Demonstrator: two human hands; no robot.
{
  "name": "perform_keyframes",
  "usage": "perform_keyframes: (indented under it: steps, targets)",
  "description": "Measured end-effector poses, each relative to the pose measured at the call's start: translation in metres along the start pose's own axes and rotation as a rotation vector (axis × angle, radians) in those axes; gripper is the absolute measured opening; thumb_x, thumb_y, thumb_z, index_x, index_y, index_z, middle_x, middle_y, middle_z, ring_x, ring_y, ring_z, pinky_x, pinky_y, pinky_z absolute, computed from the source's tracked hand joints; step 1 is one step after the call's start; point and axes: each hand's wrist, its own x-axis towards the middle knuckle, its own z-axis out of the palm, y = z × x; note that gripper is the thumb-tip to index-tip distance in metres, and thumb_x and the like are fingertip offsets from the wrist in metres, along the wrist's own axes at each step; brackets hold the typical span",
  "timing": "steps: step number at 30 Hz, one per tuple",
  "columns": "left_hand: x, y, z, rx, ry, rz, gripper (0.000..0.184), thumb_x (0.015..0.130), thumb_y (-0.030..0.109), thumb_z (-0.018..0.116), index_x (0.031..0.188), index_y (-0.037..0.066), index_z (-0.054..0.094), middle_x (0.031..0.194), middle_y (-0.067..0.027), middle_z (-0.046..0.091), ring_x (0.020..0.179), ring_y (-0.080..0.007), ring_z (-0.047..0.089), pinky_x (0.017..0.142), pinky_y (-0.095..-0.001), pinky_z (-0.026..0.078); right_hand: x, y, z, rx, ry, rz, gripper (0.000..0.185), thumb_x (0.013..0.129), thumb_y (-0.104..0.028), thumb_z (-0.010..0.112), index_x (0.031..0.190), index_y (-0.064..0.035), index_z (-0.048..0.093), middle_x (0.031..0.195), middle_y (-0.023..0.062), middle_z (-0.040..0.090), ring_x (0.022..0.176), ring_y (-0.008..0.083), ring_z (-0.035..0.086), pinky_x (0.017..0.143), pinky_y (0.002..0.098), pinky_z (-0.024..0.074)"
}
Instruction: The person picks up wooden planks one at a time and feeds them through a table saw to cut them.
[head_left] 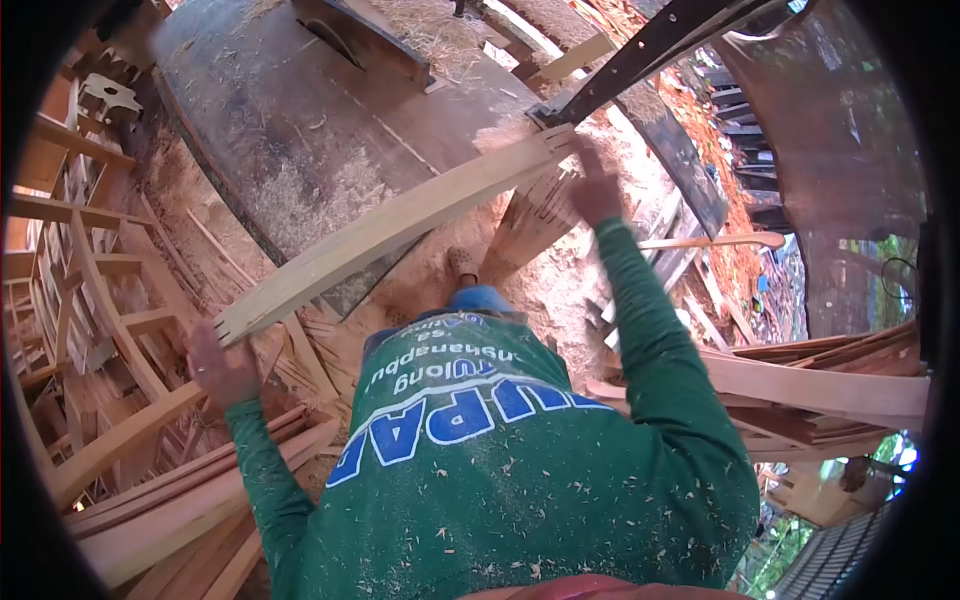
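A long, slightly curved wooden board with slots cut in both ends runs slantwise in front of my body. My left hand is at its lower left end, thumb and fingers around the slotted tip. At the upper right end, my right hand grips the other slotted tip, its fingers slightly blurred. The board is held above the edge of a dusty metal saw table, where a blade stands beside a dark upright guide.
A dark metal bar slants near my right hand. Wooden frames crowd the left side. Stacked curved boards lie at right, and more strips at lower left. Sawdust and offcuts cover the ground.
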Motion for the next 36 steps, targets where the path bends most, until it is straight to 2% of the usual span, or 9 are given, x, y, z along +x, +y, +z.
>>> perform_keyframes:
  steps: [3,8,11,13,18,28,31,33,36]
  targets:
    - [-0.02,-0.068,-0.003,0.215,-0.673,-0.531,0.063,0.092,0.04,0.07,0.146,0.009,0.053,0.15,-0.0138,0.053,0.135,-0.0338,0.053,0.107,-0.0479,0.046,0.004,0.106,-0.077,-0.472,-0.635,0.683,0.04,0.09,-0.029,0.06,0.124,-0.0096,0.068,0.125,0.0182,0.07,0.117,0.033,0.067,0.099,0.0465,0.052]
    - [-0.122,-0.189,0.083,-1.509,0.021,-0.929,0.058,0.103,0.041,0.048,0.148,0.005,0.05,0.154,-0.0159,0.047,0.138,-0.0275,0.05,0.113,-0.0436,0.041,-0.034,0.127,-0.028,0.32,-0.304,0.586,0.068,0.079,-0.04,0.083,0.133,-0.0064,0.061,0.126,0.0198,0.068,0.113,0.0359,0.068,0.094,0.0471,0.0547]
    - [-0.032,-0.054,0.032,-1.55,0.114,-0.898,0.057,0.104,0.037,0.048,0.153,0.008,0.041,0.147,-0.0115,0.052,0.133,-0.02,0.053,0.105,-0.0343,0.043,-0.019,0.063,0.024,0.569,-0.259,0.433,0.094,0.072,-0.02,0.092,0.149,-0.0044,0.04,0.136,0.0207,0.059,0.119,0.0333,0.062,0.101,0.044,0.0522]
    - [-0.003,-0.022,0.049,-1.359,0.087,-0.611,0.044,0.101,0.032,0.056,0.134,0.003,0.06,0.141,-0.0104,0.058,0.127,-0.02,0.056,0.103,-0.0336,0.045,-0.001,0.032,0.043,0.765,-0.309,0.384,0.098,0.071,-0.008,0.092,0.151,-0.004,0.036,0.144,0.0179,0.052,0.129,0.0303,0.055,0.108,0.0441,0.0484]
    - [0.002,-0.027,0.073,-1.098,0.249,-0.848,0.033,0.105,0.028,0.052,0.102,0.002,0.073,0.091,-0.0033,0.07,0.084,-0.0116,0.064,0.077,-0.0263,0.052,0.032,0.022,0.068,1.046,-0.392,0.1,0.086,0.075,-0.011,0.09,0.146,-0.0029,0.042,0.14,0.0132,0.057,0.127,0.0292,0.056,0.105,0.0463,0.0487]
    - [0.009,-0.03,0.122,-1.528,0.436,-1.047,0.059,0.104,0.051,0.042,0.109,-0.002,0.069,0.098,-0.0132,0.073,0.087,-0.0236,0.07,0.084,-0.0379,0.056,0.035,0.032,0.087,1.284,-0.504,0.326,0.07,0.072,0.005,0.086,0.134,-0.0018,0.053,0.127,0.0088,0.062,0.116,0.0226,0.06,0.102,0.0424,0.052]
    - [0.051,-0.04,0.141,-1.12,0.468,-1.295,0.066,0.104,0.052,0.04,0.111,-0.007,0.069,0.109,-0.0196,0.072,0.101,-0.0309,0.069,0.094,-0.0426,0.052,0.019,0.041,0.076,1.146,-0.463,0.229,0.051,0.087,-0.02,0.08,0.129,-0.0007,0.059,0.118,0.0078,0.065,0.105,0.0193,0.063,0.091,0.0367,0.054]
    - [0.076,-0.029,0.138,-0.779,0.038,-1.331,0.072,0.102,0.058,0.039,0.117,-0.007,0.066,0.115,-0.0242,0.07,0.11,-0.0362,0.067,0.098,-0.0451,0.05,0.003,0.055,0.087,1.232,-0.39,0.238,0.056,0.095,-0.044,0.07,0.127,0.0004,0.061,0.114,0.0075,0.067,0.097,0.0194,0.063,0.083,0.0347,0.053]
    - [0.092,-0.006,0.146,-0.41,-0.361,-0.932,0.073,0.1,0.06,0.038,0.125,-0.004,0.062,0.121,-0.0287,0.066,0.117,-0.0427,0.062,0.102,-0.049,0.047,-0.053,0.056,0.088,0.768,-0.298,0.482,0.076,0.093,-0.064,0.063,0.122,0.0059,0.067,0.105,0.0116,0.072,0.093,0.0222,0.066,0.082,0.0362,0.0533]
